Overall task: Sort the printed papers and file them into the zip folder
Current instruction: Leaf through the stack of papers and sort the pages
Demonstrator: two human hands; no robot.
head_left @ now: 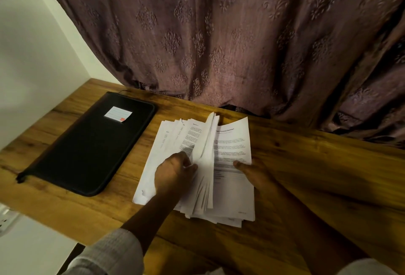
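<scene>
A loose pile of printed white papers (232, 143) lies in the middle of the wooden table (317, 176), fanned out to the left. My left hand (173, 171) pinches several sheets that stand up on edge in the middle of the pile. At the pile's right side my right hand (254, 173) rests with its thumb pressing on the top sheet, which bears a heading about a financial statement. The black zip folder (87, 149) lies closed and flat to the left of the papers, with a small white label (118, 114) near its far end.
A brown patterned curtain (219, 44) hangs along the table's far edge. A white wall (32, 55) bounds the left side. A white power strip (6, 220) shows below the table's left corner. Grey sleeves cover both forearms.
</scene>
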